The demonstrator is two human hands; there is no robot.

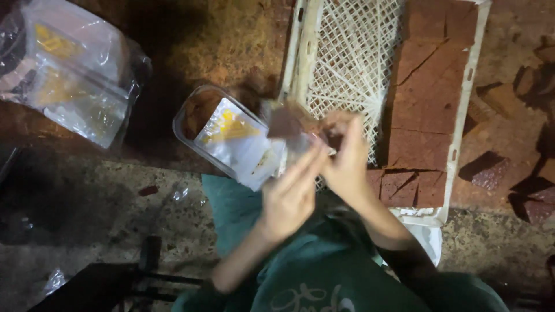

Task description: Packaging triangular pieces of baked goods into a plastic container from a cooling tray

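Mid-frame, left hand (289, 196) and right hand (347, 164) pinching a small clear plastic wrapper (300, 138) around one brown square slab (284, 122); many uncut-looking reddish-brown slabs (428, 98) left in the white lattice plastic crate (347, 52).

A small sweet-making workshop: brown slabs (426, 98) fill a white lattice crate (352, 58) on a stained floor (231, 40), beside packed plastic bags (69, 75).

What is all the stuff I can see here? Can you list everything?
white lattice crate: one, white, top middle on the floor
brown slabs: several, reddish brown, right side of the crate
loose brown pieces: a few, brown, floor at right
clear tub: one, see-through, left of the crate
bag of wrappers: one, clear with yellow, top left
small clear wrapper: one, held between both hands
left hand: one, centre
right hand: one, centre
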